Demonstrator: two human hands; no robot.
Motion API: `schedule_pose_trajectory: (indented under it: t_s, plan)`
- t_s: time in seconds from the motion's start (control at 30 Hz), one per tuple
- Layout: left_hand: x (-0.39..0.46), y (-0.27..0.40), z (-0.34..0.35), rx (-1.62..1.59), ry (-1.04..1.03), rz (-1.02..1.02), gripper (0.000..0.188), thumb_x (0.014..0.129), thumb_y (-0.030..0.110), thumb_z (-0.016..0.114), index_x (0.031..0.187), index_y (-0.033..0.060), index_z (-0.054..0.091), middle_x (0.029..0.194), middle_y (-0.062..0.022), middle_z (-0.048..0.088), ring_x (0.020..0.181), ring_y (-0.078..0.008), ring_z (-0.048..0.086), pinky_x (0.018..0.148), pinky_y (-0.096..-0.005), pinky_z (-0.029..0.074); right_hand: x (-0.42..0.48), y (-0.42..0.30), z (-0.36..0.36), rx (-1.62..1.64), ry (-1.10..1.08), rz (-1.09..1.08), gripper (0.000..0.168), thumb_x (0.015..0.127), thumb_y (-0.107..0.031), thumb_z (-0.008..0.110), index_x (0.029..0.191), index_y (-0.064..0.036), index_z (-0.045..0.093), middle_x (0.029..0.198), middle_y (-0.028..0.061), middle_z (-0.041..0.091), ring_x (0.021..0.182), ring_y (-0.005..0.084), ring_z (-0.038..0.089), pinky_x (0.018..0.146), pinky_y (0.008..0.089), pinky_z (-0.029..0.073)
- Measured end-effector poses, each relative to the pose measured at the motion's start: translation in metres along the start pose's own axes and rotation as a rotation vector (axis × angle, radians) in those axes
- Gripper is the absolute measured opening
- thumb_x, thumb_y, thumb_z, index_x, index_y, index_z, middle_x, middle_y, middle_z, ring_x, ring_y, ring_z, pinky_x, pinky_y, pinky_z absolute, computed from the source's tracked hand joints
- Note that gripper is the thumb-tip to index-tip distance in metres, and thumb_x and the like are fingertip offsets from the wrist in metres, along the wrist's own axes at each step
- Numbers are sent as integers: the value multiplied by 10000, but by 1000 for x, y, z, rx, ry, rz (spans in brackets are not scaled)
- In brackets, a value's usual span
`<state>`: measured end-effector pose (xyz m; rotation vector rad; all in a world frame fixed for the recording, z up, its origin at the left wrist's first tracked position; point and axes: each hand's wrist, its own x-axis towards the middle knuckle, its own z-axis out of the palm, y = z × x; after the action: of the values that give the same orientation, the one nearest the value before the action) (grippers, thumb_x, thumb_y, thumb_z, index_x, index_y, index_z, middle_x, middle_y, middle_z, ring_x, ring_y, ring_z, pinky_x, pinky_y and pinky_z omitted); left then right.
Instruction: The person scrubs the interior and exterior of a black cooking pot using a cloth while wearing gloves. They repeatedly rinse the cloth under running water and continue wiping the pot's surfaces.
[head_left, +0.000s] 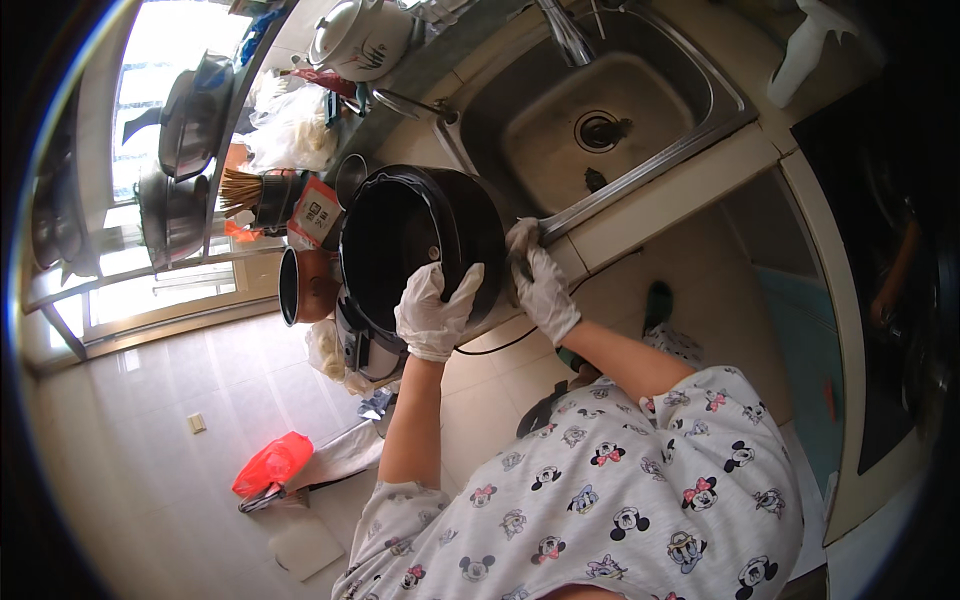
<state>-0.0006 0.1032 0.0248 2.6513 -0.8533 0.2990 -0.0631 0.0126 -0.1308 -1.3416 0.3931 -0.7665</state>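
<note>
A large black pot (472, 232) stands on the counter left of the sink, its open mouth turned up towards me. In a white glove, my left hand (435, 311) grips the near part of its rim, thumb and fingers on either side of the wall. My right hand (544, 285), also gloved, is at the pot's outer right side by the sink's corner. Its fingers are closed on a small greyish pad (519, 266), mostly hidden, whose material I cannot tell. The stainless steel sink (555, 161) has dark scraps around its drain, below a metal faucet (566, 34).
A brown pot (309, 285), a chopstick holder (276, 201) and a small appliance (367, 349) crowd the pot's left side. Beyond are a white lidded pot (364, 41) and plastic bags (292, 131). A white spray bottle (802, 56) stands right of the sink, near a dark cooktop (847, 225).
</note>
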Motion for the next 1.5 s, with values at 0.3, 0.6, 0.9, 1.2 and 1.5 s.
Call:
schedule_pose_trajectory:
  t_s: [0.3, 0.6, 0.9, 1.2, 1.5]
  plan:
    - [-18, -7, -11, -130, -43, 133, 438, 683, 213, 920, 644, 81, 504, 625, -40, 474, 544, -219, 449, 523, -338, 419, 124, -49, 2, -143, -225, -36, 336, 923, -106, 668, 1252, -40, 651, 1078, 155, 728, 1057, 316, 688, 928, 353, 528]
    - [-17, -7, -12, -56, -62, 79, 467, 680, 232, 922, 629, 79, 483, 616, -42, 437, 541, -230, 426, 507, -340, 399, 53, -23, -17, -153, -151, 20, 321, 943, -68, 608, 1263, -44, 605, 1107, 195, 669, 1060, 376, 643, 930, 375, 511]
    - [-6, -11, -12, -119, -125, 90, 504, 714, 217, 898, 596, 64, 433, 586, -65, 386, 510, -246, 378, 480, -356, 361, 138, -54, 6, -48, -364, -167, 363, 905, -71, 675, 1263, -35, 634, 1117, 205, 694, 1068, 387, 651, 909, 393, 529]
    - [-5, -22, -9, -84, -105, 74, 429, 734, 260, 883, 632, 60, 517, 610, -69, 468, 531, -254, 459, 503, -349, 409, 99, -7, 10, 74, -285, 27, 340, 890, -1, 614, 1221, -71, 632, 1192, 160, 660, 1128, 314, 627, 961, 354, 500]
    - [-3, -15, -20, -156, -27, 96, 546, 739, 287, 881, 590, 60, 407, 567, -88, 390, 506, -278, 376, 461, -390, 327, 161, -129, 9, -1091, -573, -302, 279, 907, -158, 645, 1185, -139, 649, 1105, 107, 661, 1016, 307, 674, 867, 403, 576]
